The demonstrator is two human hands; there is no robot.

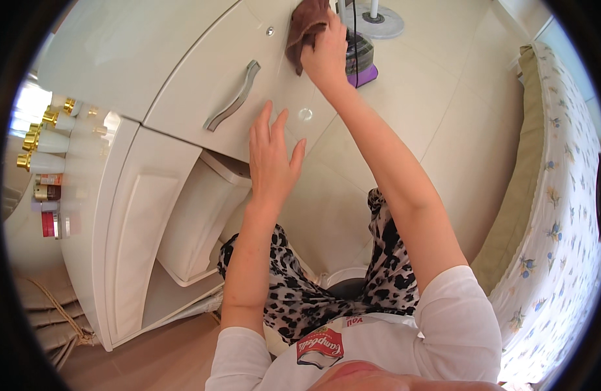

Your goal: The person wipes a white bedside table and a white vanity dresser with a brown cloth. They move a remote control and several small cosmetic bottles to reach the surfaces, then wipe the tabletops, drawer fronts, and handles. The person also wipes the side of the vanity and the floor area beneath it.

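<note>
A brown cloth [307,29] is bunched in my right hand [328,51] at the top of the view. The hand holds it against or very close to the glossy cream cabinet front [202,73]; exact contact is hard to tell. My left hand [275,151] is empty, its fingers spread, just right of a curved silver handle [236,100] on the same front. Whether those fingertips touch the panel I cannot tell. Above the handle sits a small round metal knob or lock [270,32].
White jars with gold lids [48,139] and other small containers line the cabinet top at left. A pale bin-like box [197,220] sits in the opening below. Beyond my right hand are a purple-based appliance [361,61] and a black cord. A floral-covered bed [550,234] stands right.
</note>
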